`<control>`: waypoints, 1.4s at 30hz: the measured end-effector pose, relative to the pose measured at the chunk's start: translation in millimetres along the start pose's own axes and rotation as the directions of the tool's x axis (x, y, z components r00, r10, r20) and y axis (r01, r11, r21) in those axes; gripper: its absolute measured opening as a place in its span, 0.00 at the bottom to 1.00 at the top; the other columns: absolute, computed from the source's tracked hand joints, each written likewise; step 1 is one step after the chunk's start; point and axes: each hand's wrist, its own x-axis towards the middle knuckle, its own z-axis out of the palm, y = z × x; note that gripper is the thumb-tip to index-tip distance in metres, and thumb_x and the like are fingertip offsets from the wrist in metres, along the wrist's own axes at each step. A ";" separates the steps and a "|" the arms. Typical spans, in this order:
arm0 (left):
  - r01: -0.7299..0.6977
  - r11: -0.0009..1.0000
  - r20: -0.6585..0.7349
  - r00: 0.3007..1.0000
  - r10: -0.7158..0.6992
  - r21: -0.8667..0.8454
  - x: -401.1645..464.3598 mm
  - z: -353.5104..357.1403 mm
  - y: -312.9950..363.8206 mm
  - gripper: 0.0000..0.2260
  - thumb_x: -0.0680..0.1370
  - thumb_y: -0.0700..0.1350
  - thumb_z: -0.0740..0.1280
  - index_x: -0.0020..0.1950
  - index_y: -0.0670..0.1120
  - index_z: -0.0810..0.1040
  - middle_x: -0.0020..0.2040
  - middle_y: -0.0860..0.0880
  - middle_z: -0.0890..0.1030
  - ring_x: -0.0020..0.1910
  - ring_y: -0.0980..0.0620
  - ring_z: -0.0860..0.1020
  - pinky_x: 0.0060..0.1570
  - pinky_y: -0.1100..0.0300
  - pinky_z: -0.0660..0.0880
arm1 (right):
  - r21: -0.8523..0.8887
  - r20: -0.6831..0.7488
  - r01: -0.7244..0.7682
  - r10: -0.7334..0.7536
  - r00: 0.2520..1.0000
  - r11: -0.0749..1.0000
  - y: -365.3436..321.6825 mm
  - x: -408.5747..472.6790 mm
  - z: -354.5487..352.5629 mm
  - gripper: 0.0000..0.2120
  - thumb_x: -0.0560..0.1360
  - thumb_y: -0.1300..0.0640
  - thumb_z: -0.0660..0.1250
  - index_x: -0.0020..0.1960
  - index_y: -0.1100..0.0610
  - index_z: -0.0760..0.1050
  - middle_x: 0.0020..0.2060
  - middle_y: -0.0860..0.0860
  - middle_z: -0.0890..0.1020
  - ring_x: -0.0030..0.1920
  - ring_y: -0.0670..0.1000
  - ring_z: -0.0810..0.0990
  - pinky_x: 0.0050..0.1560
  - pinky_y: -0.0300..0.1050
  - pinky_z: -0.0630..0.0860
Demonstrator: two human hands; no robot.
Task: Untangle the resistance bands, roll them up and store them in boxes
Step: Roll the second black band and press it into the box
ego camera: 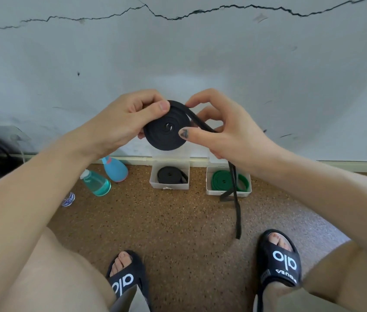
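Observation:
I hold a black resistance band wound into a flat coil in mid-air before the wall. My left hand grips the coil's left edge, thumb on its face. My right hand pinches the loose strand at the coil's top, thumb pressing the coil's right side. The unrolled tail hangs down past my right wrist toward the floor. Below, a white box holds a rolled black band. A second white box to its right holds a rolled green band.
Two spray bottles, one teal and one blue, stand on the brown speckled floor left of the boxes. A small clear item lies nearby. My feet in black slides rest at the bottom. The cracked white wall rises behind.

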 end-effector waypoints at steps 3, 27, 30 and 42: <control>0.030 0.999 0.028 0.999 -0.029 -0.035 0.7 5.7 2.5 0.12 0.85 0.47 0.61 0.43 0.49 0.77 0.35 0.49 0.76 0.35 0.49 0.69 0.33 0.62 0.67 | 0.042 -0.056 -0.011 0.014 0.998 0.999 4.9 -0.6 4.5 0.10 0.78 0.59 0.73 0.56 0.51 0.75 0.41 0.51 0.84 0.25 0.43 0.73 0.27 0.32 0.65; 0.045 0.987 0.141 0.990 -0.023 -0.153 -0.8 -3.4 -1.4 0.10 0.77 0.51 0.64 0.42 0.46 0.76 0.35 0.56 0.79 0.35 0.59 0.76 0.37 0.70 0.72 | 0.053 0.117 -0.085 0.079 0.990 0.995 -8.4 9.5 -23.0 0.07 0.80 0.60 0.71 0.58 0.54 0.80 0.39 0.54 0.80 0.25 0.51 0.71 0.23 0.40 0.66; 0.017 0.980 0.088 0.996 0.000 -0.197 1.4 -0.8 -0.7 0.09 0.78 0.51 0.64 0.42 0.46 0.75 0.35 0.56 0.79 0.35 0.59 0.76 0.37 0.69 0.72 | 0.103 0.084 -0.059 0.050 0.995 0.993 -6.9 7.3 -16.8 0.05 0.80 0.61 0.69 0.56 0.57 0.78 0.42 0.59 0.81 0.23 0.50 0.68 0.23 0.37 0.62; 0.080 0.995 0.270 0.961 -0.062 -0.054 -1.4 10.3 -0.2 0.14 0.81 0.56 0.65 0.46 0.46 0.80 0.38 0.54 0.80 0.40 0.58 0.78 0.42 0.66 0.74 | 0.235 0.155 -0.111 0.076 0.985 0.966 3.4 0.9 6.4 0.09 0.77 0.65 0.73 0.55 0.61 0.76 0.32 0.59 0.77 0.23 0.52 0.68 0.22 0.40 0.64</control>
